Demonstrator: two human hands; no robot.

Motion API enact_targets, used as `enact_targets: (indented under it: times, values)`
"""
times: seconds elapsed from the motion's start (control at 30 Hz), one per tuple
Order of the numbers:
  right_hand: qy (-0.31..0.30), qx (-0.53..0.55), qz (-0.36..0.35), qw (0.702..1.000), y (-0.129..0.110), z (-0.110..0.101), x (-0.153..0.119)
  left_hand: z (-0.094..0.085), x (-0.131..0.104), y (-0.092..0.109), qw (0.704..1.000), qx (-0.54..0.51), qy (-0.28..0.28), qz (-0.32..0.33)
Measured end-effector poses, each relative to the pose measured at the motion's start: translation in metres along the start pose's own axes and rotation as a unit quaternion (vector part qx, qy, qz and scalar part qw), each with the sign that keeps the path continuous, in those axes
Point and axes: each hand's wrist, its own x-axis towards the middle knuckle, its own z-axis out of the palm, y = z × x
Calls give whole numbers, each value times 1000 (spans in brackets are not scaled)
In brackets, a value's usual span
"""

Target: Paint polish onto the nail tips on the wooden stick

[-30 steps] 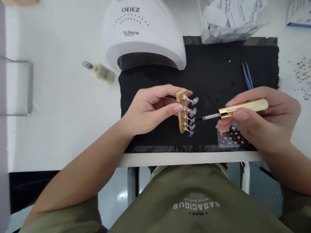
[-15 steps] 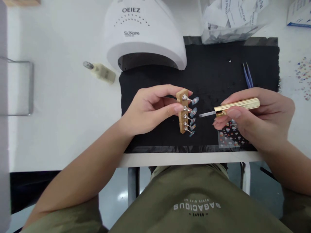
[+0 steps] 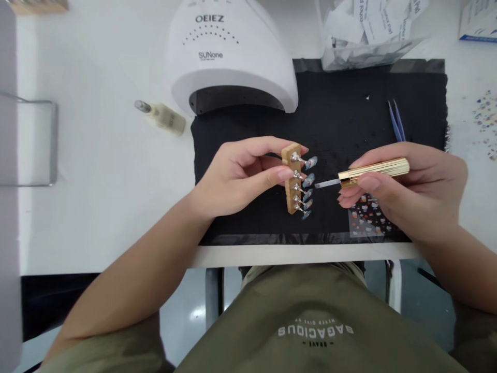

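Between the thumb and fingers of my left hand (image 3: 244, 178) is a wooden nail-tip stand (image 3: 291, 189), held upright over the mat. Several blue-grey false nails (image 3: 309, 180) project to the right from it on silvery metal holders. My right hand (image 3: 419, 191) grips a nail polish brush (image 3: 375, 172) by its ribbed gold handle. The pale bristle end points left and sits close to the middle nails; whether it touches one I cannot tell. Under my right hand lies a sticker sheet (image 3: 367, 220) with small printed figures, partly covered by the fingers.
A white nail lamp (image 3: 233, 57) stands behind the black mat (image 3: 248, 228). To its left lies a polish bottle (image 3: 165, 118). Blue tweezers (image 3: 396, 122) rest beyond my right hand. A clear box (image 3: 365, 59) of alcohol pads is at the back; scattered small gems (image 3: 487, 119) lie far right.
My right hand has moved slightly left, bringing the brush tip nearer to the false nails. My left hand and the stand stay nearly in place.
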Motion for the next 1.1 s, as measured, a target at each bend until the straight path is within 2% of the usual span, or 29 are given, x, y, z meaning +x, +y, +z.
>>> enact_targets:
  times: [0.37, 0.67, 0.9, 1.1]
  values:
    - [14, 3, 5, 1000, 0, 0, 2, 1, -2, 4, 999, -20, 0, -25]
    - [52, -5, 13, 999, 3, 0, 4, 2, -4, 6, 1000, -13, -1, -20]
    - [41, -18, -5, 999, -3, -1, -2, 1, -4, 2, 999, -24, -22, 8]
    - [36, -23, -1, 999, -7, 4, -5, 0, -3, -4, 997, -28, -35, 60]
